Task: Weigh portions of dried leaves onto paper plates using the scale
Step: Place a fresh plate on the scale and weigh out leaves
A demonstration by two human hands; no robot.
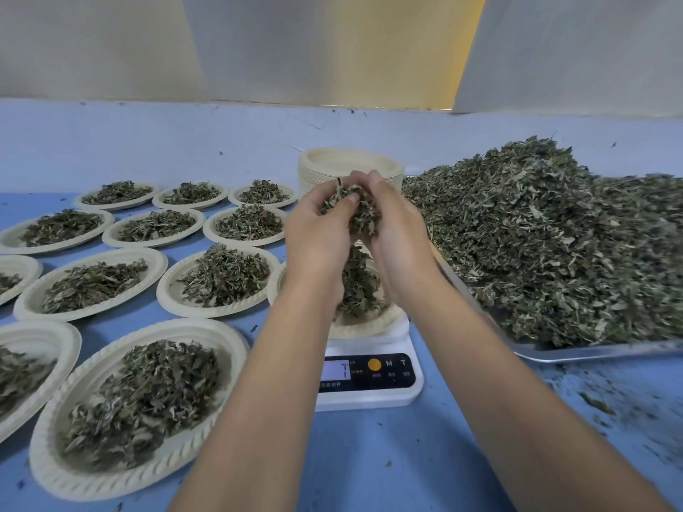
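Dried leaves (354, 212) were held above the scale (369, 395).
The left hand (318, 234) and right hand (397, 238) curled together around the clump, over a leaf-filled paper plate (364, 325) on the white scale. A heaped metal tray (591, 352) lay to the right and filled plates (92, 286) to the left, all on the blue table (369, 456).

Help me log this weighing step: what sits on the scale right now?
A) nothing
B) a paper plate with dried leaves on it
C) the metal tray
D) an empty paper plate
B: the paper plate on the scale carries a heap of dried leaves, and the left hand and right hand cup a clump of dried leaves above it.
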